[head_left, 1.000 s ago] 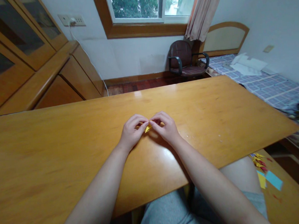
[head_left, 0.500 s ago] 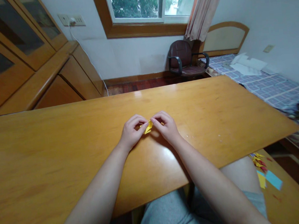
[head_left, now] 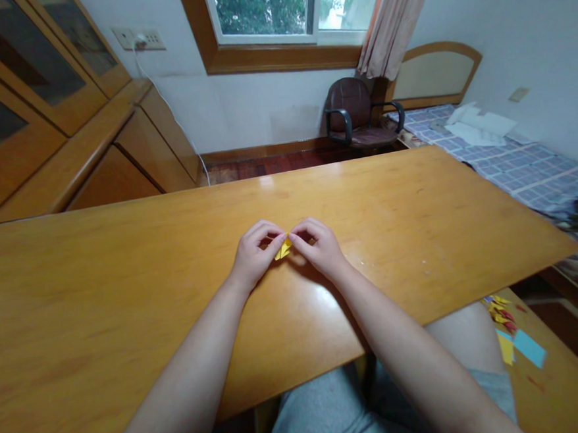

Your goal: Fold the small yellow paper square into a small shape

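A small piece of folded yellow paper [head_left: 283,248] is held just above the wooden table [head_left: 151,299], between my two hands. My left hand [head_left: 258,250] is closed, its thumb and forefinger pinching the paper from the left. From the other side my right hand [head_left: 319,244] pinches the paper's upper right part with thumb and forefinger. The fingertips of both hands almost meet, and they cover part of the folds. A pointed lower flap of the paper shows below the thumbs.
On a lower wooden surface at the right lie folded paper pieces [head_left: 501,310] in yellow and red, a blue paper sheet [head_left: 530,348] and a yellow sheet [head_left: 506,348]. Beyond the table stand an armchair [head_left: 356,113], a bed [head_left: 523,160] and a wooden cabinet [head_left: 131,155].
My right hand has shifted slightly left, closer to my left hand. The yellow paper has moved a little left and turned slightly. My left hand is nearly still.
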`<state>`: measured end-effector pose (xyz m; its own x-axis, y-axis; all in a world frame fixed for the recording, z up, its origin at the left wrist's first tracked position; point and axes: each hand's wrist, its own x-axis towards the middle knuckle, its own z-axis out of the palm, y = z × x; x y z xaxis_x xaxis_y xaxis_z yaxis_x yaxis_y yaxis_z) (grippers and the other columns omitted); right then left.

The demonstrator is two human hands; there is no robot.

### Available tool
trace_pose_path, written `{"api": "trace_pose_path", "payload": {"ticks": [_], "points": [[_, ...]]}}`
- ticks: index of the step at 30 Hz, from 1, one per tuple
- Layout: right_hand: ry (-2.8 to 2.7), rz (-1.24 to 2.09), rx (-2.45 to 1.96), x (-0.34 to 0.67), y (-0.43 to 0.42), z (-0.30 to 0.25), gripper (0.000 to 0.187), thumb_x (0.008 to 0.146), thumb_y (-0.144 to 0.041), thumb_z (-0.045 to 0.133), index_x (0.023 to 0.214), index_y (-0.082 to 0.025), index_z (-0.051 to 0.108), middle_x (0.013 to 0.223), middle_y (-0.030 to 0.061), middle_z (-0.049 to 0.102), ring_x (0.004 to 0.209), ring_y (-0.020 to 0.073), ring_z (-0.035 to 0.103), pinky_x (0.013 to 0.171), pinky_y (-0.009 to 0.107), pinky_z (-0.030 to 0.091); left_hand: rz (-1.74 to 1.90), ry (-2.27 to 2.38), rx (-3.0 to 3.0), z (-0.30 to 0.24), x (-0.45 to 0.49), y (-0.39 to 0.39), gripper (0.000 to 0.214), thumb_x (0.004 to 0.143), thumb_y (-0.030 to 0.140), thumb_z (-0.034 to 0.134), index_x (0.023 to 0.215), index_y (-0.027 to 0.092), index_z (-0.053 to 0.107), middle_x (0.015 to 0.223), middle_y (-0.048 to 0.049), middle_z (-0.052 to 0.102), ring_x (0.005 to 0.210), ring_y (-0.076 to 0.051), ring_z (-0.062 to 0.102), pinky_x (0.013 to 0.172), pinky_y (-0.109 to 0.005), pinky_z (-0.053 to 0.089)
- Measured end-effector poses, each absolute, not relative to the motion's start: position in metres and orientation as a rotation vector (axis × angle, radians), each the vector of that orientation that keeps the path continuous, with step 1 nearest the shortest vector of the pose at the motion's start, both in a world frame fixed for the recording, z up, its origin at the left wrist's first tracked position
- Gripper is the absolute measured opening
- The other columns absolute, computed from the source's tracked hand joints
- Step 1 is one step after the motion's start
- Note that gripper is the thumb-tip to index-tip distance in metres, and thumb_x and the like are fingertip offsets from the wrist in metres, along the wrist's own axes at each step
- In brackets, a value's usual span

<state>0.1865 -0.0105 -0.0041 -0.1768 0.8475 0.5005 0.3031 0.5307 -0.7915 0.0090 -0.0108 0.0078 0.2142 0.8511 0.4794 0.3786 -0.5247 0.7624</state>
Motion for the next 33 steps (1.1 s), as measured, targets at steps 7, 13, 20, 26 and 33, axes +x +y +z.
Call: {"api": "trace_pose_path", "payload": {"ticks": [7, 13, 20, 26, 33], "points": [[-1.770, 0.611, -0.976, 0.185, -0.011, -0.002, 0.013, 0.087, -0.027, 0.061, 0.077, -0.019, 0.064, 0.074, 0.0011, 0.061, 0.069, 0.0135, 0.056, 0.065, 0.027, 0.044, 1.279, 1.160, 2.052, 0.006, 0.009, -0.009, 0.011, 0.088, 0.026, 0.062, 0.080, 0.019, 0.066, 0.081, -0.0033, 0.064, 0.080, -0.016, 0.061, 0.076, -0.030, 0.048], [-1.772, 0.621, -0.982, 0.186, -0.010, -0.004, 0.018, 0.091, -0.030, 0.057, 0.079, -0.019, 0.065, 0.075, 0.0017, 0.061, 0.072, 0.0143, 0.057, 0.069, 0.028, 0.045, 1.315, 1.175, 1.980, 0.004, 0.009, -0.008, 0.013, 0.088, 0.028, 0.061, 0.080, 0.019, 0.065, 0.082, -0.0028, 0.063, 0.078, -0.015, 0.060, 0.073, -0.028, 0.048], [-1.697, 0.836, -1.005, 0.186, -0.010, -0.009, 0.022, 0.095, -0.036, 0.051, 0.101, -0.020, 0.065, 0.091, 0.0046, 0.067, 0.079, 0.0152, 0.062, 0.072, 0.028, 0.050, 1.417, 1.261, 1.851, -0.001, 0.008, -0.004, 0.017, 0.089, 0.034, 0.060, 0.083, 0.018, 0.064, 0.085, -0.0023, 0.062, 0.080, -0.015, 0.059, 0.071, -0.026, 0.048], [-1.628, 1.052, -0.998, 0.183, -0.009, -0.016, 0.029, 0.094, -0.040, 0.051, 0.115, -0.022, 0.057, 0.074, -0.0020, 0.063, 0.063, 0.0117, 0.061, 0.063, 0.025, 0.050, 1.489, 1.295, 1.777, -0.001, 0.008, -0.003, 0.014, 0.088, 0.031, 0.061, 0.083, 0.018, 0.064, 0.087, -0.0022, 0.062, 0.084, -0.014, 0.059, 0.073, -0.025, 0.049], [-1.542, 1.207, -0.953, 0.182, -0.010, -0.016, 0.039, 0.087, -0.035, 0.061, 0.122, -0.021, 0.050, 0.071, -0.0036, 0.064, 0.060, 0.0112, 0.063, 0.061, 0.024, 0.051, 1.512, 1.290, 1.759, -0.002, 0.008, -0.003, 0.012, 0.087, 0.030, 0.060, 0.084, 0.018, 0.061, 0.086, -0.0018, 0.060, 0.082, -0.014, 0.059, 0.072, -0.025, 0.051]]}}
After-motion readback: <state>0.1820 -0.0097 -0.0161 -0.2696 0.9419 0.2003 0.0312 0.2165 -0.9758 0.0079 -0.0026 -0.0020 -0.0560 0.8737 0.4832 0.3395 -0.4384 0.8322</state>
